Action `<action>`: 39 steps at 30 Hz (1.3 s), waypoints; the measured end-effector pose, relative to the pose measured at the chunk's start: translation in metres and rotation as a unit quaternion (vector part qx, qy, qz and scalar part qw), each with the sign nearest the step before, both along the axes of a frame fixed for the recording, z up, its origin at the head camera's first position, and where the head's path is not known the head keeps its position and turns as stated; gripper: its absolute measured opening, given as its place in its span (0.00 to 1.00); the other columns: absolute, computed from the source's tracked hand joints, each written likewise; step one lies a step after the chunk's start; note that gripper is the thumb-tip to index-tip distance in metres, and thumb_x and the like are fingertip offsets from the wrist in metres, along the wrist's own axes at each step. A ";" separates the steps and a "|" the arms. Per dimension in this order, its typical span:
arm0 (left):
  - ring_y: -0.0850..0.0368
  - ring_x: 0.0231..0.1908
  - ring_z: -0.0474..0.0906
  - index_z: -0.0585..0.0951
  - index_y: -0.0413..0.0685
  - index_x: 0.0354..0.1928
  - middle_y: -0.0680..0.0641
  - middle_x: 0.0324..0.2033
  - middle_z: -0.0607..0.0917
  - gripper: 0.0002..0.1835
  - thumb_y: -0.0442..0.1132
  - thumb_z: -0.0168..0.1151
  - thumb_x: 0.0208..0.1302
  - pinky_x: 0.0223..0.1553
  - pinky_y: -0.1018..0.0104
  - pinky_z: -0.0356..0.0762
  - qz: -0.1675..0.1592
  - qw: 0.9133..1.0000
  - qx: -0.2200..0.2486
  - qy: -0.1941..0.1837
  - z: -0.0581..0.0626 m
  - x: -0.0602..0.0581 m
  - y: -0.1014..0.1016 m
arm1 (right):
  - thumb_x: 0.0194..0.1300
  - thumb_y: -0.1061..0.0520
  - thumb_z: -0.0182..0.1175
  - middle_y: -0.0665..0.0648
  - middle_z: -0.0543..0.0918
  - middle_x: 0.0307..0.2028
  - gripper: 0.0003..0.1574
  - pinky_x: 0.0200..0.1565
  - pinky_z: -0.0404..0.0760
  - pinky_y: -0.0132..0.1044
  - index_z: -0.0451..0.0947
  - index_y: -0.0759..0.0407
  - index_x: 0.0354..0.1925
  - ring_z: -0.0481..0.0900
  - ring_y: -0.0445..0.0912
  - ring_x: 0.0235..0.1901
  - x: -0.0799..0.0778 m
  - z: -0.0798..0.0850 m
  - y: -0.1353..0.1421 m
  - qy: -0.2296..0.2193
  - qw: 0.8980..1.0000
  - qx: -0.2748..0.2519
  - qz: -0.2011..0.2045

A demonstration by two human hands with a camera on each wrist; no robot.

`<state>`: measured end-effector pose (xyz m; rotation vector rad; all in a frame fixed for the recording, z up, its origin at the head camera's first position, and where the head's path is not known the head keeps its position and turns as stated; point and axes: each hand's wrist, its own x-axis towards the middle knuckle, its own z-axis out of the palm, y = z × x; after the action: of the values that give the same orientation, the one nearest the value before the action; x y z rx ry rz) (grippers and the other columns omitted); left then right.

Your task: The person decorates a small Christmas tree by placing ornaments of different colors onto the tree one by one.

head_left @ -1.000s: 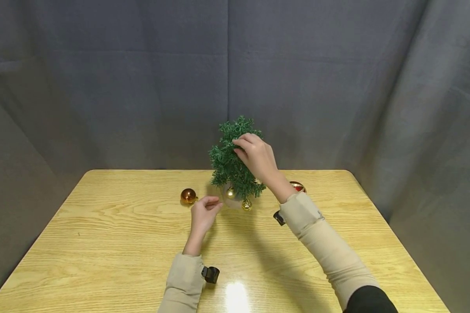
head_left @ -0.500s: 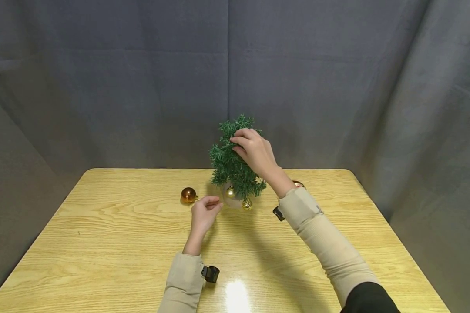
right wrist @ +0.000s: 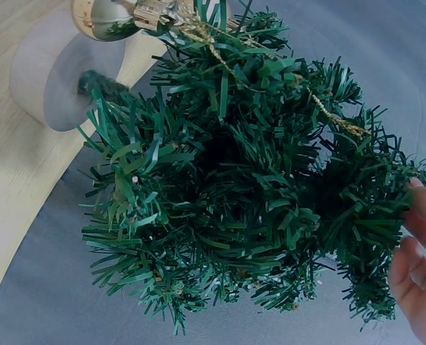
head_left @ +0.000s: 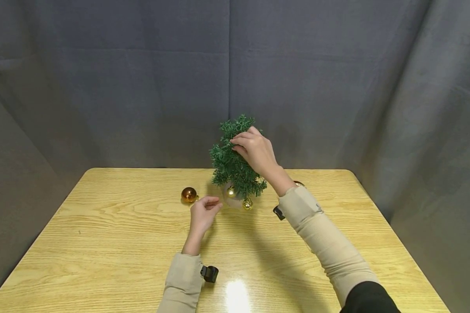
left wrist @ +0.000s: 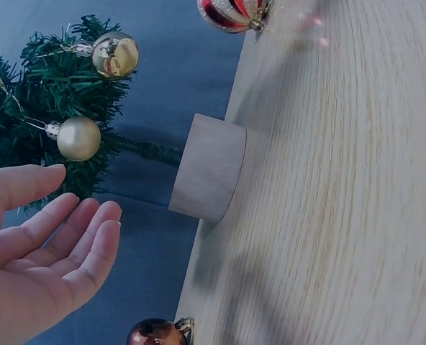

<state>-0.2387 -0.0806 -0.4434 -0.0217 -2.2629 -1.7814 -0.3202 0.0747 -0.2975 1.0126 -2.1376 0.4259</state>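
Observation:
A small artificial Christmas tree (head_left: pixel 224 161) stands on a round pale base (left wrist: pixel 207 169). Its lower branches bear two hanging baubles, one matte gold (left wrist: pixel 79 139) and one shiny gold (left wrist: pixel 115 54). My right hand (head_left: pixel 257 153) is high on the tree; in the right wrist view its thumb and fingers pinch a branch tip (right wrist: pixel 407 176), though the fingertips are partly hidden. A gold cord (right wrist: pixel 339 123) lies across the needles. Palm up and fingers loosely bent, my left hand (head_left: pixel 203 213) is held by the tree's base, holding nothing.
An amber bauble (head_left: pixel 189 194) lies on the wooden table (head_left: pixel 121 234) left of the tree. To the right, a red, white and gold striped bauble (left wrist: pixel 231 13) is mostly hidden behind my right wrist in the head view. Grey curtain (head_left: pixel 141 87) hangs behind the table.
My right hand has risen slightly and shifted a little left along the upper tree, then stays there. My left hand and the baubles have kept their places.

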 end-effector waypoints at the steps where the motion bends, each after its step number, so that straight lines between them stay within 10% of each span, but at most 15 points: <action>1: 0.45 0.36 0.78 0.79 0.30 0.40 0.37 0.34 0.81 0.10 0.29 0.60 0.56 0.38 0.59 0.76 0.000 1.000 0.000 -0.001 0.000 0.000 0.000 | 0.54 0.59 0.63 0.53 0.83 0.37 0.10 0.28 0.74 0.33 0.83 0.59 0.38 0.72 0.45 0.32 0.000 0.000 0.000 0.001 1.000 0.001 -0.001; 39: 0.45 0.36 0.78 0.79 0.32 0.40 0.37 0.35 0.81 0.10 0.31 0.60 0.57 0.38 0.57 0.76 0.042 0.999 -0.023 0.004 0.001 -0.009 -0.026 | 0.55 0.61 0.63 0.55 0.83 0.34 0.07 0.38 0.71 0.36 0.83 0.62 0.35 0.73 0.47 0.34 -0.004 -0.003 -0.002 0.001 1.000 0.009 0.027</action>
<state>-0.2479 -0.1068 -0.4420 0.0554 -2.2638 -1.6852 -0.3243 0.0726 -0.3006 1.0819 -2.1192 0.4314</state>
